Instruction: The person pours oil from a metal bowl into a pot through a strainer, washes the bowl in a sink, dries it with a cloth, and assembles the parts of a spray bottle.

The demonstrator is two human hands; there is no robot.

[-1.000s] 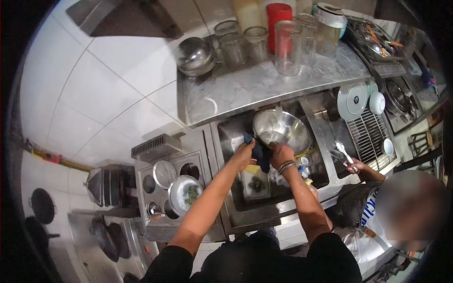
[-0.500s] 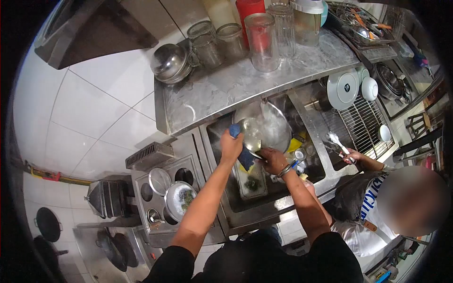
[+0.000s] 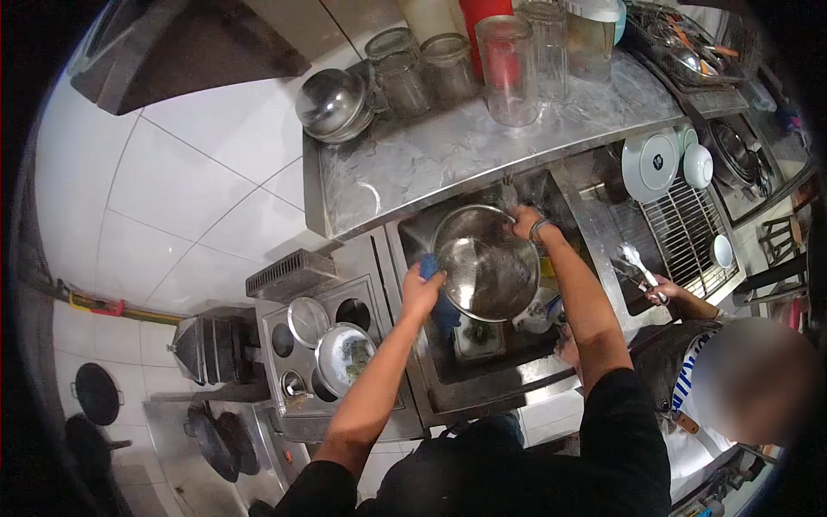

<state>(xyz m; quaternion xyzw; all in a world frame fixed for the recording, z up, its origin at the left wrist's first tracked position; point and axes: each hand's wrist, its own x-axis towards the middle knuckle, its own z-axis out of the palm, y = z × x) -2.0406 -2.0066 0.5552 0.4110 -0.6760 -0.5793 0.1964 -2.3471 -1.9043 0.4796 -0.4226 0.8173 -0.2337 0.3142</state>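
Observation:
A large stainless steel bowl (image 3: 487, 280) is held over the sink (image 3: 439, 366), its shiny inside turned up toward me. My left hand (image 3: 422, 291) is closed around a blue cloth (image 3: 429, 266) at the bowl's left rim. More blue cloth hangs below that hand. At the far right rim, close to the faucet (image 3: 508, 180), my right hand (image 3: 524, 223) grips the bowl. Below the bowl, a rectangular container (image 3: 479, 336) and a white dish (image 3: 536, 317) lie partly hidden in the sink.
At the right, another person's hand (image 3: 662, 291) holds a white-headed brush or utensil (image 3: 633, 257) beside a wire rack (image 3: 685, 228) with dishes. Glass jars (image 3: 506, 73) and steel bowls (image 3: 334, 103) line the shelf. A pot with greens (image 3: 345, 358) stands at left.
My right hand has moved from the bowl's near side to its far right rim by the faucet. The bowl has turned and now shows more of its inside. My view has shifted slightly.

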